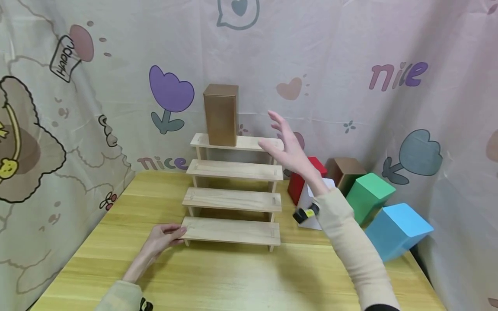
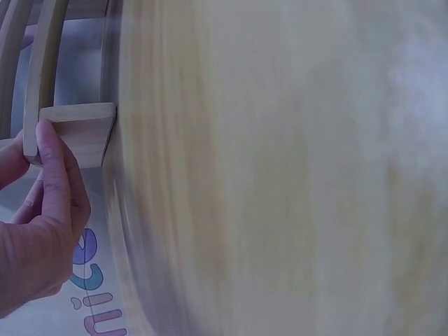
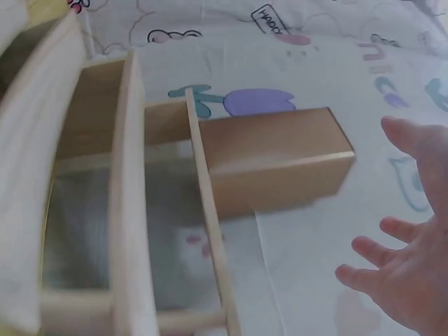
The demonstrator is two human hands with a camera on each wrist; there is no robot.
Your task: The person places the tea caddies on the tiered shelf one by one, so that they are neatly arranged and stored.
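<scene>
"Head view up: what do I have on the stepped wooden shelf (image 1: 231,199)?"

"I see a tall brown box (image 1: 219,121) upright on the shelf's top tier, left of that tier's middle."

"And the left hand (image 1: 165,238)?"

"At the shelf's lowest tier, pinching the left end of the board. My left wrist feed shows thumb and fingers on either side of it."

"Right hand (image 1: 291,150)?"

"Raised near the right end of the shelf's top tier, apart from the tall brown box. I read its grip as wide, fingers and thumb spread."

"What's right of the shelf?"

"Nearest it, a red box (image 1: 295,186) and a white box (image 1: 307,198), both partly behind the right arm. Farther right I get another brown box (image 1: 344,170), a green box (image 1: 363,198) and a blue box (image 1: 397,231)."
</scene>
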